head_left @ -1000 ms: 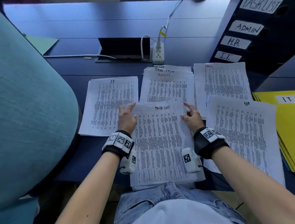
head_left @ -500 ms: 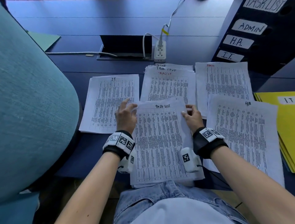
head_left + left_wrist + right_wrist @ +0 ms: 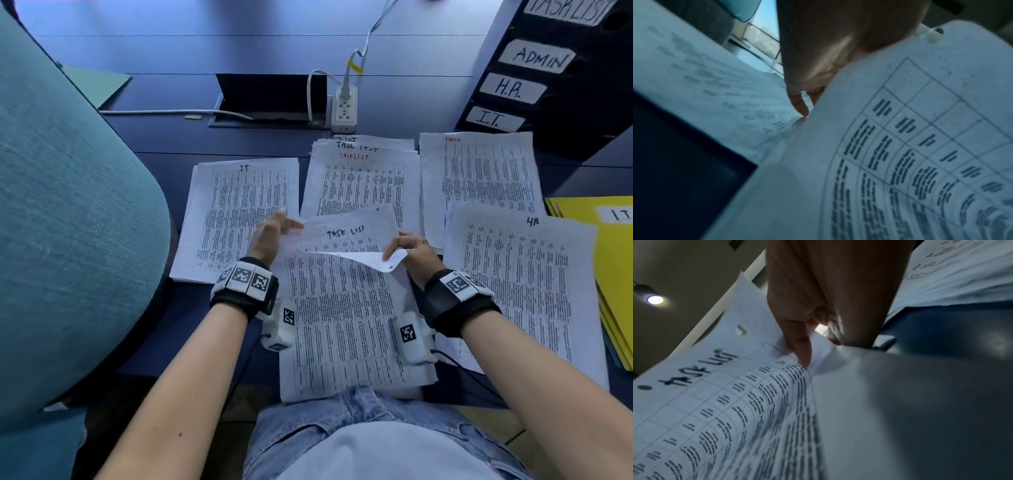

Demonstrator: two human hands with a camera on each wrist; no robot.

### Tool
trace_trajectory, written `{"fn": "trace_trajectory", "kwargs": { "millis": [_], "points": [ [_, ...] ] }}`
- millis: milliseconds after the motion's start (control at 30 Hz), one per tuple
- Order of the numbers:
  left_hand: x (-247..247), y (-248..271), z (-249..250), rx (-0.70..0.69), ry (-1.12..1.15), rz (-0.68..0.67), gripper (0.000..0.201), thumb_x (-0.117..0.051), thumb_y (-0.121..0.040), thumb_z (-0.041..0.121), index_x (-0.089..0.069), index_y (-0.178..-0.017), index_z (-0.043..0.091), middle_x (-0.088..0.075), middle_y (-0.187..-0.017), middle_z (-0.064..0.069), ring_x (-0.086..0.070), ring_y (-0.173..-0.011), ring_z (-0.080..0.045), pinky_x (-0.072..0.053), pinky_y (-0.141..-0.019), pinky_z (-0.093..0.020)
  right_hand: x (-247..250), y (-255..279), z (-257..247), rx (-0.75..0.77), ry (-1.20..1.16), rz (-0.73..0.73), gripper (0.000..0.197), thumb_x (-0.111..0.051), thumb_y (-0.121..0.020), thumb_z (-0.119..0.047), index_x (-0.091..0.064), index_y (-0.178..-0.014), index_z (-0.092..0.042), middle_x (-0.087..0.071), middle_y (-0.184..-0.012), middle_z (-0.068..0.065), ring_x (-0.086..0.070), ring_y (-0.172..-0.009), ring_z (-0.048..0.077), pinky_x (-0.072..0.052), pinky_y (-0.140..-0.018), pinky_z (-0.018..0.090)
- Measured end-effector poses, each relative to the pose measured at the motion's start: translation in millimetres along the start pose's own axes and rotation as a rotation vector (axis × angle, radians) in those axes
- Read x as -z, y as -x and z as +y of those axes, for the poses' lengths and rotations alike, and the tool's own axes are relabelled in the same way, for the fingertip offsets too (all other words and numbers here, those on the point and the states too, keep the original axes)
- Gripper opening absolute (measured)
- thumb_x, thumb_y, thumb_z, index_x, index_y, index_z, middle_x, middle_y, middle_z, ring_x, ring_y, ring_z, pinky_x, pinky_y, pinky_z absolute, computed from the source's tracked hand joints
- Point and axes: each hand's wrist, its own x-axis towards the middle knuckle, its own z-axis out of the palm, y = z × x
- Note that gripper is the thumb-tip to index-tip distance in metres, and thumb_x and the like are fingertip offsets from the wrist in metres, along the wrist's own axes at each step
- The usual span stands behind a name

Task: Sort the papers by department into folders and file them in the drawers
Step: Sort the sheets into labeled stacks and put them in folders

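A printed sheet headed TASK LIST (image 3: 346,234) is lifted at its far end off the stack of papers (image 3: 342,325) in front of me. My right hand (image 3: 394,251) pinches its curled right corner; the right wrist view shows the right hand (image 3: 813,350) with thumb and fingers closed on that sheet (image 3: 725,394). My left hand (image 3: 287,222) holds the sheet's left edge, and in the left wrist view the sheet (image 3: 900,129) arches over that hand (image 3: 803,105). Sorted piles lie beyond: IT (image 3: 239,212), TASKLIST (image 3: 363,181), ADMIN (image 3: 479,174), HR (image 3: 520,281).
A dark drawer unit (image 3: 555,78) labelled TASKLIST, ADMIN, H.R., I.T. stands at the back right. Yellow folders (image 3: 613,260) lie at the right edge, the top one marked I.T. A power strip (image 3: 343,109) sits behind the piles. A teal chair (image 3: 68,222) crowds the left.
Both hands went from resting at the top sheet's far corners to gripping it; its far end has risen off the stack and its right corner curls under.
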Motion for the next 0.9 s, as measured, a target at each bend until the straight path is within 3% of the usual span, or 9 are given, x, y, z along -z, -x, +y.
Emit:
{"fn": "trace_trajectory", "kwargs": {
  "millis": [100,200,267,333,467,600,733,833,900],
  "points": [
    [-2,-7,2,0.003,-0.410,-0.012,0.035,-0.031,-0.101,0.017,-0.056,-0.118,0.000,-0.055,-0.121,-0.019,-0.050,-0.111,-0.031,-0.034,-0.098,-0.037,4,-3,6,0.007,0.026,-0.030,0.033,-0.047,-0.050,-0.002,-0.064,-0.038,-0.028,-0.054,-0.081,-0.007,-0.040,-0.104,0.020,-0.036,-0.094,0.039],
    [-4,-8,1,0.099,-0.503,-0.064,0.023,-0.050,-0.092,0.026,-0.055,-0.110,0.013,-0.044,-0.122,-0.013,-0.038,-0.121,-0.029,-0.033,-0.106,-0.047,6,-3,5,0.015,-0.018,-0.038,0.046,-0.056,-0.072,0.011,-0.068,-0.045,-0.024,-0.059,-0.066,-0.002,-0.056,-0.067,0.004,-0.045,-0.065,0.015],
    [-5,-6,3,0.073,-0.577,-0.058,0.014,-0.055,-0.088,0.023,-0.050,-0.099,0.018,-0.043,-0.116,-0.009,-0.034,-0.121,-0.028,-0.033,-0.105,-0.050,6,-4,7,0.011,-0.102,-0.029,0.037,-0.055,-0.079,0.016,-0.068,-0.066,-0.017,-0.066,-0.059,-0.009,-0.059,-0.055,-0.002,-0.048,-0.059,0.011],
    [-5,-6,5,0.041,-0.632,-0.044,0.008,-0.053,-0.088,0.020,-0.048,-0.093,0.022,-0.046,-0.104,-0.003,-0.034,-0.118,-0.025,-0.032,-0.102,-0.042,6,-3,8,-0.006,-0.139,-0.018,0.023,-0.056,-0.080,0.014,-0.065,-0.089,-0.005,-0.068,-0.060,-0.013,-0.062,-0.058,-0.001,-0.050,-0.063,0.013],
    [3,-9,3,-0.055,-0.639,-0.135,0.012,-0.053,-0.091,0.027,-0.055,-0.082,0.033,-0.055,-0.087,0.014,-0.042,-0.110,-0.020,-0.026,-0.091,-0.034,4,2,2,0.008,-0.130,-0.003,0.040,-0.057,-0.080,0.014,-0.054,-0.116,-0.004,-0.069,-0.088,0.003,-0.061,-0.082,0.019,-0.051,-0.072,0.024],
    [11,-1,6,-0.174,-0.504,-0.221,0.014,-0.057,-0.088,0.018,-0.064,-0.076,0.021,-0.063,-0.084,0.010,-0.050,-0.095,-0.017,-0.024,-0.104,-0.039,4,7,-3,0.006,-0.171,-0.046,0.046,-0.059,-0.079,0.011,-0.047,-0.108,-0.022,-0.060,-0.104,0.015,-0.059,-0.086,0.027,-0.051,-0.076,0.038],
    [16,8,12,-0.153,-0.206,-0.289,0.031,-0.053,-0.082,-0.008,-0.059,-0.067,0.018,-0.060,-0.073,0.001,-0.055,-0.073,-0.013,-0.048,-0.077,-0.026,4,11,-4,-0.001,-0.164,-0.058,0.016,-0.064,-0.076,0.007,-0.063,-0.072,-0.009,-0.065,-0.066,-0.005,-0.061,-0.064,0.008,-0.047,-0.069,0.024],
    [17,10,7,-0.041,-0.073,-0.213,0.017,-0.061,-0.082,-0.002,-0.057,-0.092,0.011,-0.058,-0.094,-0.006,-0.056,-0.091,-0.022,-0.050,-0.075,-0.019,6,8,-4,0.032,-0.143,-0.060,0.019,-0.063,-0.057,-0.004,-0.068,-0.046,-0.017,-0.055,-0.050,-0.017,-0.052,-0.054,-0.005,-0.041,-0.062,0.008],
    [15,7,-5,0.079,-0.169,-0.036,0.053,-0.073,-0.075,0.013,-0.046,-0.120,0.012,-0.047,-0.118,-0.012,-0.047,-0.110,-0.026,-0.047,-0.091,-0.033,7,10,-5,0.018,-0.149,-0.066,0.024,-0.054,-0.054,-0.004,-0.066,-0.040,-0.019,-0.054,-0.049,-0.016,-0.050,-0.049,-0.004,-0.039,-0.056,0.006]
  ]
}}
